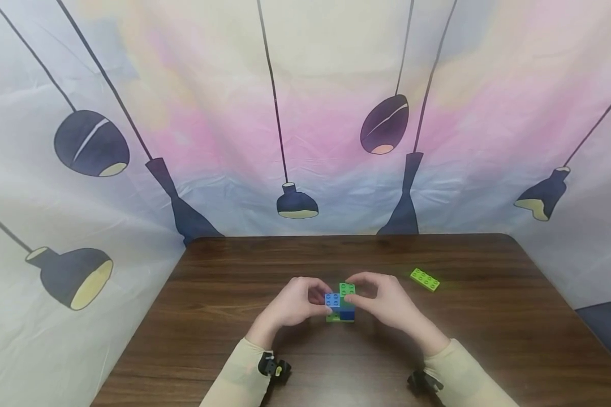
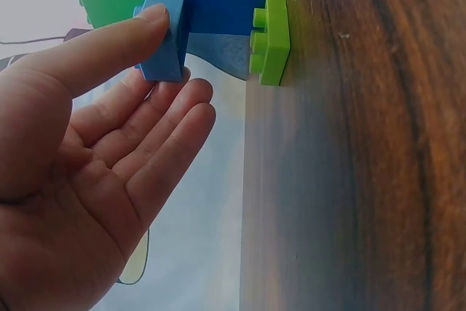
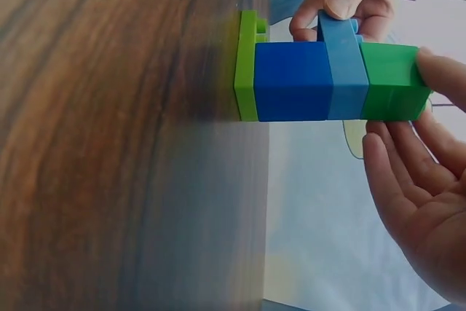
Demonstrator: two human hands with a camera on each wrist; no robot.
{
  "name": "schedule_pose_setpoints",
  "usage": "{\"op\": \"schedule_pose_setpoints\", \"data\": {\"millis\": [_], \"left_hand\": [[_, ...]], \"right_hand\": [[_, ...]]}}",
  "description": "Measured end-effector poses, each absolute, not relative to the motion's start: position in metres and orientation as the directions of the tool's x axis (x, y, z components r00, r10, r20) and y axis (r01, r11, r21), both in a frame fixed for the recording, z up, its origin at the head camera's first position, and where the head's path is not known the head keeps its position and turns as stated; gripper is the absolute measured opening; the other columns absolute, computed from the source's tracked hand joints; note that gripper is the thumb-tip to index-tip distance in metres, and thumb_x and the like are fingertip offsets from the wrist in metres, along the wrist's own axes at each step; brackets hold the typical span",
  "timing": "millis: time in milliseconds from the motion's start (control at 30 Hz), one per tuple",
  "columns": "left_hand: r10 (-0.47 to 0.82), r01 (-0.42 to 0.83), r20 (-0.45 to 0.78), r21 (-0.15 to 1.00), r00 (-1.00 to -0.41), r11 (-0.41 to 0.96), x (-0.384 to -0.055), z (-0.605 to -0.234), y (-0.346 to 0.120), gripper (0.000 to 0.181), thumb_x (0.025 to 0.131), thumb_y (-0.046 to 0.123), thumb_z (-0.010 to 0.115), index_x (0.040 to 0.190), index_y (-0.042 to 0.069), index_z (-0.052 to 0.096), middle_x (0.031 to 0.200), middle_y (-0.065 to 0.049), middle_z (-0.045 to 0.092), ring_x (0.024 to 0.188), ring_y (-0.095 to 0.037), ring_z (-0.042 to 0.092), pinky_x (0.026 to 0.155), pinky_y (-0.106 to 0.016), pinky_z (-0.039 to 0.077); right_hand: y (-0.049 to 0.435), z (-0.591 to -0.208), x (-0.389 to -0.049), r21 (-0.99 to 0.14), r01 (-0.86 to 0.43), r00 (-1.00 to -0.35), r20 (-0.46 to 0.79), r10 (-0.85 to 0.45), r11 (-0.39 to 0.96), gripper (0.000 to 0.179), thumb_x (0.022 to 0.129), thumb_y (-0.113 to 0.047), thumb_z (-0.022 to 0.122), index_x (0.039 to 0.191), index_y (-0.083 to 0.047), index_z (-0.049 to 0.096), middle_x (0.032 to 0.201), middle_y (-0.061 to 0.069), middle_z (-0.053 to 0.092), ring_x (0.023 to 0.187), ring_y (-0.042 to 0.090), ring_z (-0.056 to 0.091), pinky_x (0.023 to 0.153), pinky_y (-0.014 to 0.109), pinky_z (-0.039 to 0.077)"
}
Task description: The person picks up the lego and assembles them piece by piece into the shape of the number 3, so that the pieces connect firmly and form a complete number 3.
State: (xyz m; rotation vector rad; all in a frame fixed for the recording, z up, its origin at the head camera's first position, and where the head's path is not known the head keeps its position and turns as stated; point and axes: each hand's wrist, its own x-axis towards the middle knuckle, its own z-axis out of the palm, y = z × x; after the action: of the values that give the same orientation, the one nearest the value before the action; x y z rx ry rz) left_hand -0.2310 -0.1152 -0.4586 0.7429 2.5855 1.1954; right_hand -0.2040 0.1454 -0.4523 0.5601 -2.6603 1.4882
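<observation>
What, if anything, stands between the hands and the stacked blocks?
Nothing visible: the left hand pinches the light-blue brick, the right hand grips the green block on top. The loose lime brick lies apart.

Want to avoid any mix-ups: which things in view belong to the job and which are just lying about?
In the job:
Green block, held by the right fingers
Light blue block, pinched by the left fingers
Dark blue block and lime base block, stacked beneath

Lying about:
Loose lime block, apart on the table; possibly for later
</observation>
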Motion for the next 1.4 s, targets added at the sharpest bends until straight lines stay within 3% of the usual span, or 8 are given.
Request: {"op": "schedule_pose_setpoints", "data": {"millis": [633,1067,1400], "left_hand": [[0.518,0.362,0.04,0.762,-0.854,0.538,-0.2322,-0.4545,-0.1174,0.028,0.089,0.021,0.091,0.112,0.016,0.076,0.099,0.007,0.073,0.091,-0.011,0.07,0.081,-0.033,0.061],[0.521,0.364,0.033,0.753,-0.853,0.548,-0.2321,-0.4563,-0.1146,0.028,0.09,0.021,0.09,0.114,0.017,0.076,0.1,0.008,0.073,0.092,-0.01,0.07,0.081,-0.033,0.061],[0.521,0.365,0.031,0.749,-0.853,0.553,-0.2305,-0.4565,-0.1144,0.028,0.09,0.021,0.09,0.114,0.017,0.077,0.099,0.008,0.073,0.091,-0.01,0.07,0.082,-0.033,0.061]], "right_hand": [[0.1392,-0.4459,-0.2041,-0.801,-0.284,-0.952,0.173,-0.251,0.527,0.034,0.091,-0.038,0.088,0.119,-0.021,0.08,0.116,-0.004,0.077,0.11,0.024,0.073,0.089,0.046,0.06],[0.1382,-0.4446,-0.1987,-0.801,-0.27,-0.959,0.17,-0.229,0.534,0.034,0.092,-0.033,0.088,0.12,-0.017,0.078,0.115,-0.001,0.078,0.093,0.014,0.075,0.081,0.038,0.062],[0.1379,-0.4459,-0.1974,-0.802,-0.259,-0.962,0.162,-0.222,0.539,0.033,0.091,-0.032,0.088,0.12,-0.018,0.078,0.114,-0.003,0.078,0.095,0.014,0.074,0.082,0.04,0.062]]}}
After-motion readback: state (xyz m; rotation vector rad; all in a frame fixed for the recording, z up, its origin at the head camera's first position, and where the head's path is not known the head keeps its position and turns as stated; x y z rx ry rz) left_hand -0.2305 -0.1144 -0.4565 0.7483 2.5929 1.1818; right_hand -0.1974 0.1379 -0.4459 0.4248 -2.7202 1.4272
